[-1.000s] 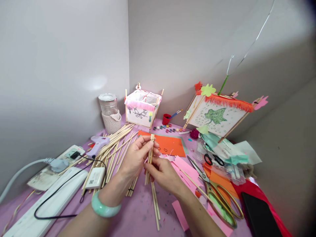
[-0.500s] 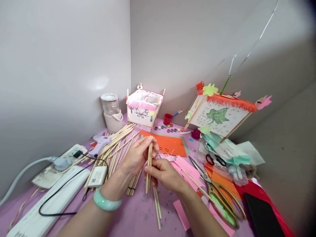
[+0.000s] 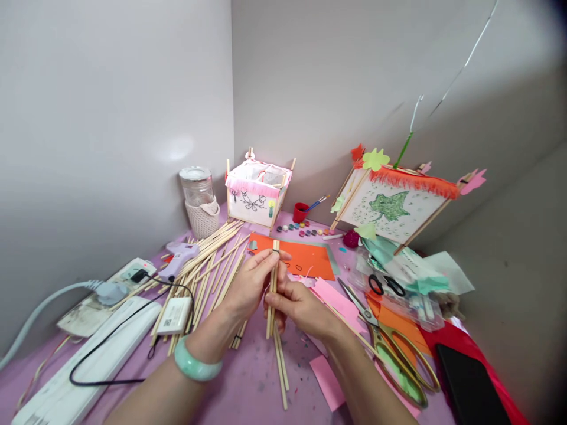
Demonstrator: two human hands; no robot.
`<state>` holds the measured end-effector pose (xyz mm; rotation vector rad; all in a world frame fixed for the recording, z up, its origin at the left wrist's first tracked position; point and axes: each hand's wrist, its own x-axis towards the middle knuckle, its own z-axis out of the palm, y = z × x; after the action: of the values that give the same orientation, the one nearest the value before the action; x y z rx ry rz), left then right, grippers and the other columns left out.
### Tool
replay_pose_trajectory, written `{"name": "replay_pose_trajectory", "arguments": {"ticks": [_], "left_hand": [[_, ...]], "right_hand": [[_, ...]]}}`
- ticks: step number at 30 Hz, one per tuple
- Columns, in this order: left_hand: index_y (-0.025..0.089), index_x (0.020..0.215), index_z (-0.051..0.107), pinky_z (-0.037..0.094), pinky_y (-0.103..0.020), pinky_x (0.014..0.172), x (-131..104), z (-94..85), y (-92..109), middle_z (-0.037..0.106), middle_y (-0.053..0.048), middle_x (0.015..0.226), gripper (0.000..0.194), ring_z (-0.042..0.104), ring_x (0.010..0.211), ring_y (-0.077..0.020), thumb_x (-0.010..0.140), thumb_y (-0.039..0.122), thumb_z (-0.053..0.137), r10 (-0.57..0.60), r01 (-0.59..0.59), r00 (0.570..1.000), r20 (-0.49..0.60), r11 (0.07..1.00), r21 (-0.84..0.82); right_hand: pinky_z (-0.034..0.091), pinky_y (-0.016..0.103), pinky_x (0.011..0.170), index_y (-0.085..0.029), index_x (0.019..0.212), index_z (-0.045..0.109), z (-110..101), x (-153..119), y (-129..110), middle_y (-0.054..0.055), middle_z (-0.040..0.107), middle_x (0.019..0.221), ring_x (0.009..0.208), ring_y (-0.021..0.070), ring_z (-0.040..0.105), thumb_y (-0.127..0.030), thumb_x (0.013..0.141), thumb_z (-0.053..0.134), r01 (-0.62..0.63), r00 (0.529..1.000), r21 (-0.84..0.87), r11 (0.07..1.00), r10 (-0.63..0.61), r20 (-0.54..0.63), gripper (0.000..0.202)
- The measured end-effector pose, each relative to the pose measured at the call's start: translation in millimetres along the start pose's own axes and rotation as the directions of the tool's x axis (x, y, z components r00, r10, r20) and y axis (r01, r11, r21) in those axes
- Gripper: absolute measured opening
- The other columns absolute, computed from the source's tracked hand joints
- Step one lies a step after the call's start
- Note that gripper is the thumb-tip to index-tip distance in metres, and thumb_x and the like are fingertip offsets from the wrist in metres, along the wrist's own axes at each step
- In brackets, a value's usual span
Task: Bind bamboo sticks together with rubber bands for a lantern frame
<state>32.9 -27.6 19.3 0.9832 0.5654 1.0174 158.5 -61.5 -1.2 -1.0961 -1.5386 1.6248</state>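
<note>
No legible text, brand or number anywhere. Small white adapter (image 3: 174, 316), just left of the stick bundle (image 3: 272, 283), bears a printed label with a square code, too small to read. Leaf drawing on the lantern panel (image 3: 392, 206), no lettering.

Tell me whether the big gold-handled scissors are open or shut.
Open. The scissors lie flat on the table with their blades spread apart, right of the right hand.

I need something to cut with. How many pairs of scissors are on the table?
2: gold-handled scissors right of the right hand, and small black-handled scissors behind them among the paper scraps. More may be buried.
</note>
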Motion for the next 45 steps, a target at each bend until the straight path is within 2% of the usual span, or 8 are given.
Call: {"name": "replay_pose_trajectory", "arguments": {"ticks": [4,10,15,23,28,33,39,45], "left_hand": [[0.012,0.104,0.061,0.031,-0.02,0.047,-1,2.1,2,0.048,0.004,0.054,0.032,0.042,0.046,-0.0066,0.086,0.037,0.052,0.035,-0.035,0.999,-0.01,0.999,-0.017],[0.01,0.117,0.056,0.035,-0.021,0.056,1,1.1,7,0.046,0.004,0.058,0.036,0.043,0.053,-0.0069,0.084,0.025,0.055,0.054,-0.051,0.998,0.015,0.983,-0.175],[0.011,0.12,0.056,0.034,-0.021,0.053,1,-1.9,8,0.055,0.001,0.066,0.042,0.043,0.053,-0.0059,0.08,0.02,0.06,0.104,-0.105,0.994,-0.015,0.975,-0.195],[0.013,0.112,0.06,0.05,-0.033,0.072,1,-4.9,20,0.067,-0.012,0.104,0.034,0.065,0.077,-0.0184,0.086,0.033,0.051,-0.024,0.029,0.999,0.024,0.976,-0.215],[0.012,0.112,0.06,0.05,-0.028,0.064,0,-4.0,13,0.07,-0.009,0.088,0.034,0.065,0.069,-0.0164,0.08,0.024,0.06,-0.045,0.05,0.998,0.039,0.991,-0.128],[0.012,0.111,0.06,0.039,-0.018,0.047,4,-5.7,7,0.063,0.0,0.064,0.031,0.045,0.041,-0.0037,0.081,0.02,0.057,0.023,-0.023,1.0,-0.004,0.991,-0.133],[0.013,0.111,0.06,0.047,-0.021,0.056,4,-9.2,16,0.066,-0.004,0.084,0.031,0.059,0.061,-0.0095,0.084,0.027,0.055,0.017,-0.014,1.0,0.007,0.973,-0.23],[0.012,0.091,0.06,0.051,-0.026,0.058,2,-6.7,12,0.069,-0.008,0.082,0.024,0.064,0.062,-0.0145,0.084,0.035,0.056,-0.009,0.009,1.0,-0.006,1.0,0.003]], "right_hand": [[0.042,0.021,0.046,-0.016,0.07,0.052,3,1,1,-0.004,0.053,0.05,0.043,0.0095,0.052,-0.045,0.083,0.055,-0.011,1.0,0.015,1.0,0.01,0.018,0.031],[0.046,0.023,0.049,-0.016,0.071,0.051,2,0,-3,-0.003,0.054,0.053,0.046,0.0103,0.054,-0.04,0.084,0.054,-0.023,0.998,0.034,0.999,0.021,0.063,0.027],[0.046,0.023,0.05,-0.017,0.072,0.051,2,0,-5,-0.003,0.054,0.055,0.046,0.0098,0.053,-0.039,0.084,0.054,-0.032,0.996,0.009,0.999,0.031,0.082,0.025],[0.046,0.022,0.05,-0.017,0.075,0.052,1,-3,-8,-0.001,0.056,0.059,0.048,0.0093,0.053,-0.039,0.086,0.052,-0.018,0.991,0.01,1.0,0.017,0.132,0.025],[0.045,0.022,0.049,-0.017,0.075,0.051,0,-2,-3,-0.002,0.057,0.058,0.046,0.0093,0.053,-0.039,0.086,0.053,-0.014,0.994,0.035,0.999,0.01,0.106,0.025],[0.046,0.023,0.049,-0.017,0.074,0.05,1,2,5,-0.002,0.055,0.055,0.046,0.0102,0.054,-0.039,0.086,0.052,-0.025,0.993,0.027,0.999,0.022,0.114,0.025],[0.045,0.023,0.048,-0.018,0.075,0.052,3,3,6,-0.002,0.055,0.06,0.048,0.0108,0.054,-0.037,0.086,0.052,-0.026,0.992,-0.007,1.0,0.026,0.12,0.023],[0.046,0.025,0.052,-0.019,0.073,0.053,-1,4,6,-0.001,0.054,0.059,0.05,0.0117,0.054,-0.035,0.087,0.05,0.034,0.999,-0.122,0.992,-0.033,0.013,0.022]]}}
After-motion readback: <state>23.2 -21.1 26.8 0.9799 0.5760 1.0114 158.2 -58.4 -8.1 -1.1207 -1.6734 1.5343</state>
